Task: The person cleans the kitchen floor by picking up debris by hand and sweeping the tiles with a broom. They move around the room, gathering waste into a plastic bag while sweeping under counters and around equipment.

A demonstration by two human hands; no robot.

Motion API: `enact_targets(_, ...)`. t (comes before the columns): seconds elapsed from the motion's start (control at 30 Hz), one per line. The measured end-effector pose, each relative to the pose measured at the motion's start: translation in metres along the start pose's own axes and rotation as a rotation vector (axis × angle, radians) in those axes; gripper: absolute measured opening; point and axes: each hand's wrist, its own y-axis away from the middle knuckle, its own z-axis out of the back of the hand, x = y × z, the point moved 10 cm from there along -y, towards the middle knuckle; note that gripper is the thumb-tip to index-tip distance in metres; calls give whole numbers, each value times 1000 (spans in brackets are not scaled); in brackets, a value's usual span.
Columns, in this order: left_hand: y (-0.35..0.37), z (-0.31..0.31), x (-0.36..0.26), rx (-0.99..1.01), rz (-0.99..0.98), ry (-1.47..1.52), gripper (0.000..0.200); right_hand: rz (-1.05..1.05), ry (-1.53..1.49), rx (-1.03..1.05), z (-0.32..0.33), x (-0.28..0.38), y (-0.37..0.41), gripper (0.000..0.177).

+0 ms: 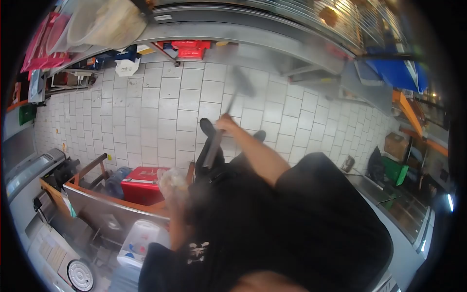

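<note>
Right hand (224,122) is closed around long-handled tool (232,103), above tiled floor (160,104).
Left hand (174,197) is at clear plastic (172,181) (blurred, I cannot tell its grip).

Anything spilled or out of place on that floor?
Yes: small dark specks dot the pale floor tiles at upper left, standing out like stray debris; they're too small to identify.

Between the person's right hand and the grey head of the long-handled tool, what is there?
Just the tool's thin handle, running from the right hand to the blurred grey head, over white floor tiles; the head-camera view shows this.
</note>
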Motion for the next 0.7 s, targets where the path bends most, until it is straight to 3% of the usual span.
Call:
enact_targets(0.03, -6, 6, -10, -32, 0, -15, 81, -304, -684, -165, 13, 36, 22, 17)
enact_targets(0.13, -44, 73, 20, 71, -21, 55, 73, -168, -556, -73, -4, 149, -31, 15)
enact_targets(0.23, -67, 130, 39, 77, -61, -1, 69, -75, -583, 123, -19, 199, -94, 12)
enact_targets(0.27, -74, 139, 40, 47, -89, 3, 68, -65, -568, 126, -14, 197, -106, 12)
enact_targets(0.33, -76, 154, 34, 27, -181, -58, 65, 62, -732, 351, -18, 192, -105, 9)
enact_targets(0.4, -70, 136, 13, 13, -259, -107, 64, 229, -546, 322, 0, 187, -77, 13)
enact_targets(0.47, -50, 121, 0, -332, 112, -143, 63, 125, -735, 320, 11, 154, -22, 13)
enact_targets(0.5, -51, 124, 3, -343, 110, -137, 63, 217, -557, 318, 14, 135, -5, 14)
enact_targets(0.57, -53, 131, 21, -401, 114, -42, 60, 205, -522, 209, 49, 87, 60, 21)
enact_targets(0.6, -46, 118, 13, -413, 111, -25, 60, 157, -543, 148, 67, 61, 93, 26)
enact_targets(0.63, -40, 80, -8, -256, 66, 109, 60, 54, -502, 88, 75, 22, 112, 29)
enact_targets(0.67, -36, 66, -13, -192, 36, 178, 60, 82, -422, 16, 86, -6, 130, 32)
enact_targets(0.7, -31, 51, -18, -126, 10, 248, 59, -34, -432, 0, 98, -24, 156, 31)
